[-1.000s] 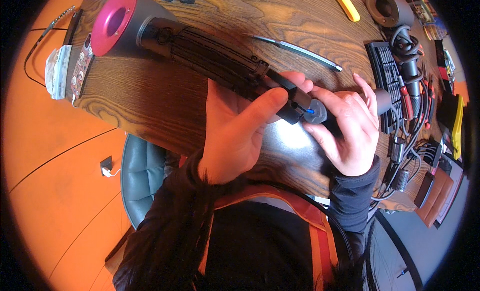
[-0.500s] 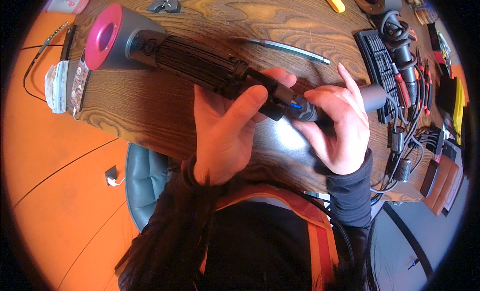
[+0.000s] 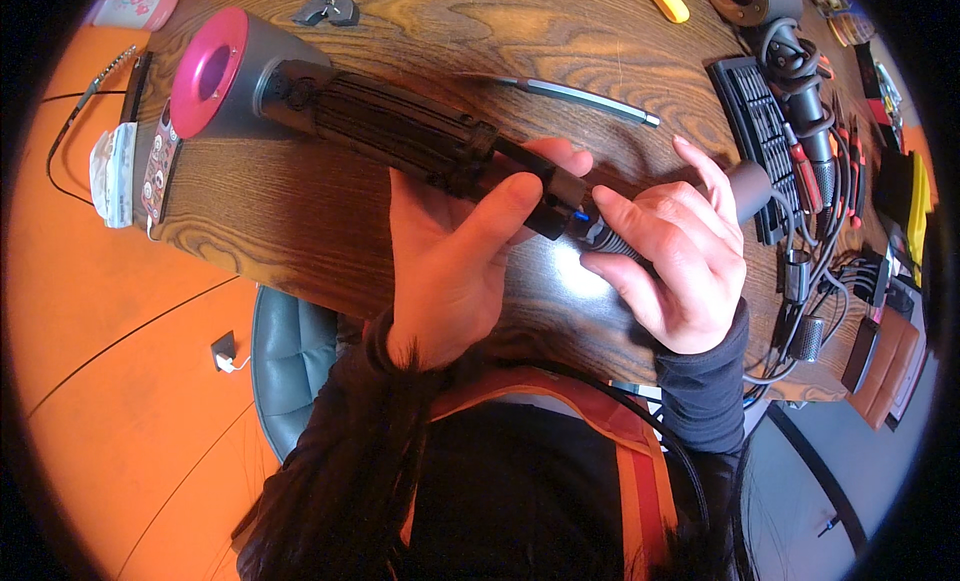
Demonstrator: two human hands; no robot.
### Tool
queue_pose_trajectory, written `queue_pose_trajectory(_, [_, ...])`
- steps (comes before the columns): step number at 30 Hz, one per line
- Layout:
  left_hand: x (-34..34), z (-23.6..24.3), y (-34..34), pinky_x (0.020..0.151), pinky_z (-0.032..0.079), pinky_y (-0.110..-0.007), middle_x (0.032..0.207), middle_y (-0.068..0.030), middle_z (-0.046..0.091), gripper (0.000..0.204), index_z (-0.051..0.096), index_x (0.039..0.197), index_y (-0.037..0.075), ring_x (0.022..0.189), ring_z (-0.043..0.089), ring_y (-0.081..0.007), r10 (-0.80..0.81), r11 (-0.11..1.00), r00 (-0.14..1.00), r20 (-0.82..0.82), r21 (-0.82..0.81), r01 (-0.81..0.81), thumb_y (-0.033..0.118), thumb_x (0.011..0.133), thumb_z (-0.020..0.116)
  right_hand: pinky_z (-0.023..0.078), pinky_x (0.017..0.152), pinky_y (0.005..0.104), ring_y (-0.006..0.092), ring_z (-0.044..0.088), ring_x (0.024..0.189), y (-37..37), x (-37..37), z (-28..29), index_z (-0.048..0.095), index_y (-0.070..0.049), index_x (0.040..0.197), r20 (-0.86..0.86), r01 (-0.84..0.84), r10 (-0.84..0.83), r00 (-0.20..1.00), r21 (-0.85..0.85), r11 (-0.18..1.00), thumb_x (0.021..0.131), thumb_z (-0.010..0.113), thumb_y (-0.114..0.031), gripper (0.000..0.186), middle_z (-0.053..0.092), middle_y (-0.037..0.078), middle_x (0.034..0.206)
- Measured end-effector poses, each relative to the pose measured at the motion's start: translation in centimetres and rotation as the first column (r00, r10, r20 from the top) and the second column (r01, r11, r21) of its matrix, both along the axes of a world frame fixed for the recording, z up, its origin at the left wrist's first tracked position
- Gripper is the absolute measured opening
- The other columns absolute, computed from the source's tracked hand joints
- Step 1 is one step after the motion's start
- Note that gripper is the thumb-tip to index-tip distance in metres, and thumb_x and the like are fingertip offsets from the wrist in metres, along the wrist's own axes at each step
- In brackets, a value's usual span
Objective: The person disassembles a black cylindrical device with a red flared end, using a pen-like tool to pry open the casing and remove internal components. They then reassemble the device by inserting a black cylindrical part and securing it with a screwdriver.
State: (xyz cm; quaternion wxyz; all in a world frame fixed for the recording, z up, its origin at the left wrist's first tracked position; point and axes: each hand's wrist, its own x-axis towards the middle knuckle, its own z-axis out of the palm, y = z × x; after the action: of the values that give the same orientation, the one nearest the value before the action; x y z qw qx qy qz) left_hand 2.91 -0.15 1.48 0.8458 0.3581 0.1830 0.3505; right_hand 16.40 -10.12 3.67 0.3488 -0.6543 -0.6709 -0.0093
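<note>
A hair dryer with a grey head and pink ring (image 3: 212,73) lies slantwise over the table, its dark inner handle (image 3: 405,116) exposed. My left hand (image 3: 450,256) is closed round the lower end of that handle, thumb pressed on the black housing (image 3: 548,186). A short bit of blue wire (image 3: 581,217) shows where the housing meets a ribbed cable sleeve (image 3: 612,243). My right hand (image 3: 685,246) pinches around this sleeve with thumb and forefinger, its other fingers raised. Behind the right hand, a grey tube (image 3: 748,189) is partly hidden.
A slim grey pen-like tool (image 3: 580,99) lies beyond my hands. To the right are a black keyboard (image 3: 755,131), a second dryer with wound cable (image 3: 795,66), red-handled screwdrivers (image 3: 805,176) and tangled grey cables (image 3: 815,291). Dark half-round pieces (image 3: 328,8) sit at the far left.
My right forefinger and thumb have shifted slightly left, closer to the black housing. The ribbed sleeve shows more, and less blue wire is visible. My left hand has hardly moved.
</note>
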Motion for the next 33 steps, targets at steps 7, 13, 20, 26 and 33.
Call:
queue_pose_trajectory(7, [-0.1,-0.2,-0.1,0.086,0.048,-0.041,0.104,-0.0198,0.059,0.032,0.042,0.114,-0.004,0.099,0.057,-0.0329,-0.002,0.999,0.99,-0.139,0.034,0.007,0.003,0.084,0.052,0.039,0.09,0.0402,0.0143,0.052,0.059,0.0,-0.4,-0.1,0.064,-0.007,0.091,-0.014,-0.003,0.003,1.0,-0.012,1.0,0.061,0.072,-0.025,0.036,0.053,-0.001,0.064])
queue_pose_trajectory(13, [0.1,0.0,-0.2,0.086,0.048,-0.043,0.103,-0.0205,0.059,0.032,0.043,0.113,-0.005,0.099,0.058,-0.0335,0.011,1.0,0.993,-0.116,0.025,-0.008,0.003,0.083,0.053,0.036,0.091,0.0397,0.0159,0.058,0.065,0.0,-0.9,-0.2,0.063,-0.005,0.088,-0.113,0.039,-0.044,0.993,-0.045,0.998,0.063,0.072,-0.026,0.034,0.061,0.001,0.072])
queue_pose_trajectory(20, [0.0,-0.1,0.0,0.086,0.048,-0.045,0.103,-0.0219,0.059,0.037,0.038,0.116,-0.001,0.098,0.058,-0.0348,-0.006,1.0,0.996,-0.084,0.026,0.008,0.002,0.083,0.053,0.032,0.095,0.0419,0.0166,0.06,0.07,-0.1,-0.9,-0.4,0.062,-0.007,0.084,-0.184,0.078,-0.097,0.978,-0.108,0.991,0.064,0.073,-0.027,0.03,0.064,0.001,0.077])
queue_pose_trajectory(26, [-0.1,-0.2,-0.2,0.085,0.048,-0.045,0.103,-0.0216,0.059,0.042,0.033,0.12,0.003,0.098,0.058,-0.0352,0.01,1.0,0.994,-0.107,0.026,-0.007,0.003,0.083,0.053,0.032,0.096,0.0423,0.0151,0.059,0.068,0.0,-0.7,-0.7,0.063,-0.007,0.085,-0.114,0.043,-0.049,0.992,-0.057,0.997,0.063,0.073,-0.026,0.03,0.063,0.0,0.076])
queue_pose_trajectory(33, [-0.1,-0.2,-0.2,0.09,0.045,-0.043,0.108,-0.0209,0.057,0.04,0.035,0.121,0.001,0.103,0.055,-0.0339,-0.009,0.999,0.994,-0.108,-0.031,0.005,0.005,0.085,0.053,0.033,0.095,0.042,0.0149,0.058,0.067,0.0,-0.6,-0.6,0.063,-0.007,0.086,-0.085,0.054,-0.059,0.995,-0.065,0.996,0.063,0.073,-0.027,0.031,0.063,0.001,0.074])
